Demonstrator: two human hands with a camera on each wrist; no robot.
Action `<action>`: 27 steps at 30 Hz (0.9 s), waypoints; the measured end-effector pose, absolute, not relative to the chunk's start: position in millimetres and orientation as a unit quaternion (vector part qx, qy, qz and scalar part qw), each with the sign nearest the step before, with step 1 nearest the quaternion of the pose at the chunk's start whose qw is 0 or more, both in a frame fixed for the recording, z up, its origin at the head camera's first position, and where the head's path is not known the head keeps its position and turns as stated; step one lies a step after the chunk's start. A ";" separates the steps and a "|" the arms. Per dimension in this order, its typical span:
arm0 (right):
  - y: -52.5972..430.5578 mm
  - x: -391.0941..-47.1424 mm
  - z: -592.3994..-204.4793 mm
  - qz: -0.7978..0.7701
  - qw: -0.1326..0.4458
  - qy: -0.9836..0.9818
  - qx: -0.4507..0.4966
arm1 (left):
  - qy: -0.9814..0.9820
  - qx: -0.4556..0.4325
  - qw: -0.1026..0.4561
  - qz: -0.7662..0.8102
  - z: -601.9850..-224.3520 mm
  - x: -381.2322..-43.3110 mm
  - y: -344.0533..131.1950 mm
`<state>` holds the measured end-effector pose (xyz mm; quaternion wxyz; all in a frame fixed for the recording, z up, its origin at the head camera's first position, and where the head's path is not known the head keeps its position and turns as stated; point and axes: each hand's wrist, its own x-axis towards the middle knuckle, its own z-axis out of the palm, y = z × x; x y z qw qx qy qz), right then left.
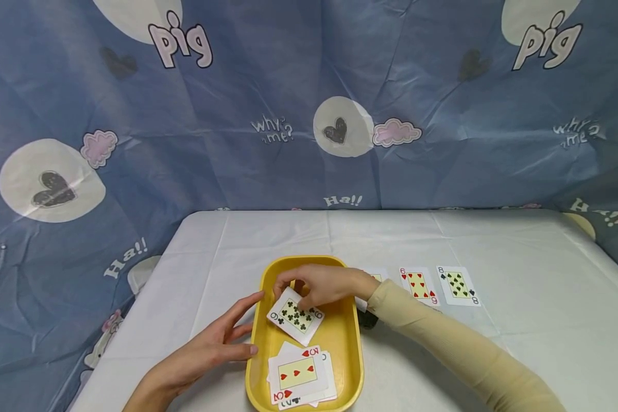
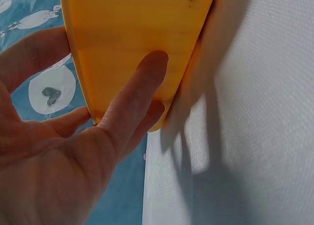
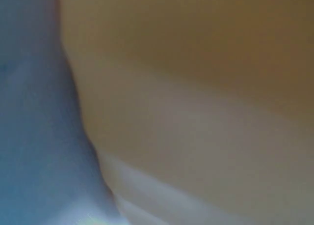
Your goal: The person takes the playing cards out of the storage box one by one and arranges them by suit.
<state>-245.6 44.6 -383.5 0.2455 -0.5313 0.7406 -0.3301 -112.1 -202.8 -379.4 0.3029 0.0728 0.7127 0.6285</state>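
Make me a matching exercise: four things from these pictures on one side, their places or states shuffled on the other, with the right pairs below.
Column one
1. three of hearts
2. eight of spades
3. left hand
4. right hand

Column two
A. against the outside of the yellow tray
B. on the white cloth, rightmost card in the head view
C. holding a clubs card
D. face up on top of the pile inside the tray

Right pairs: 1-D, 2-B, 3-A, 4-C

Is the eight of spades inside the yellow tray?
No, the eight of spades lies on the white cloth right of the yellow tray.
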 end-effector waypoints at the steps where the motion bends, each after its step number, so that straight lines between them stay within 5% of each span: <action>1: 45.1 -245.9 -383.1 -0.340 0.244 0.739 -0.529 | 0.713 0.072 0.303 0.628 -379.4 -112.2 -202.7; 18: 50.7 -248.6 -382.3 -0.509 0.245 0.669 -0.482 | 0.712 0.069 0.305 0.629 -378.8 -113.9 -201.7; 27: 52.9 -245.2 -377.2 -0.583 0.172 0.668 -0.429 | 0.701 0.077 0.309 0.638 -379.4 -114.4 -202.3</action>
